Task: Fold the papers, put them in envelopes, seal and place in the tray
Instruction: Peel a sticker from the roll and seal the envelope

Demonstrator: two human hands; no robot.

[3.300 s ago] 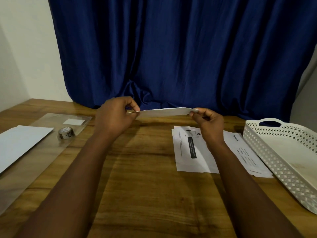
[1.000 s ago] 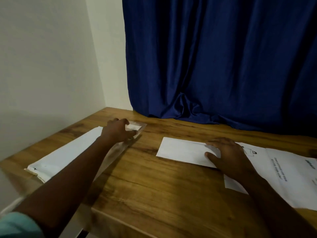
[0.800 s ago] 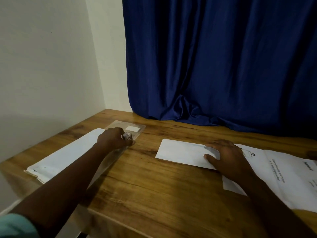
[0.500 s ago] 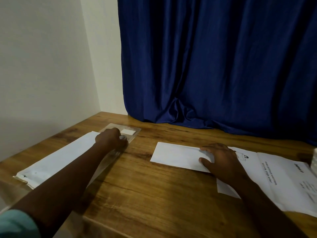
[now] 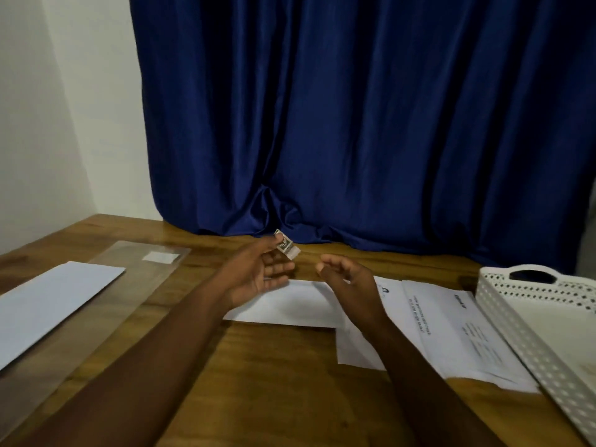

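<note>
you were on the sealing step: your left hand (image 5: 258, 279) pinched the tape roll (image 5: 285, 245) above the envelope (image 5: 290, 306) on the table (image 5: 274, 366); your right hand (image 5: 346, 283), loosely curled, held nothing. next, probably pulling the tape's end free.

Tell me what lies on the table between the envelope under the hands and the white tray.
In the head view, printed papers lie between the envelope and the white tray, overlapping each other; their left edge reaches the envelope.

1. The tray (image 5: 529, 321) is cut off by the right edge.
2. The left hand (image 5: 258, 275) covers part of the envelope (image 5: 300, 306).
3. The print on the papers (image 5: 451, 337) is blurred, perhaps unreadable.
</note>
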